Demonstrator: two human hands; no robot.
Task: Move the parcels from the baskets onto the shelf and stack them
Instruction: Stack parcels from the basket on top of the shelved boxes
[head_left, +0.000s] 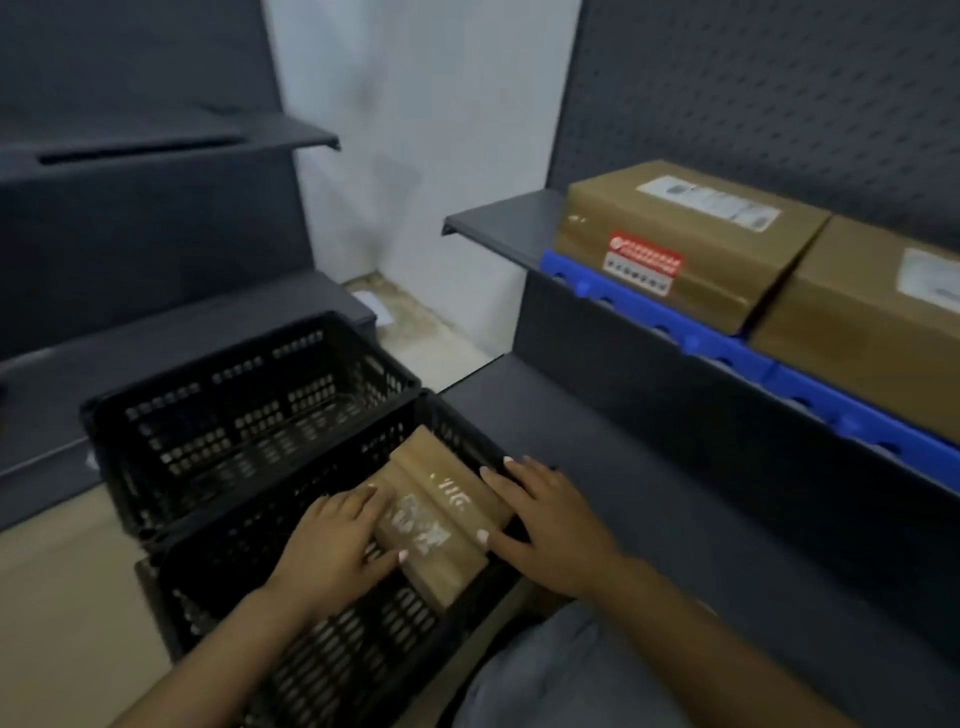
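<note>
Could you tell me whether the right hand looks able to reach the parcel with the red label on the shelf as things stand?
Probably yes: nothing stands between the right hand and the red-labelled parcel, but that hand now rests on the basket parcel.

Matt brown cardboard parcel (441, 514); black perforated plastic basket (249, 415); matt dark metal shelf (509, 218).

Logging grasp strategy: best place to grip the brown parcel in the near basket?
Take the parcel by its two long side edges, from above. It lies flat and tilted in the near basket, top face exposed, and the left hand and right hand sit at either side.
</note>
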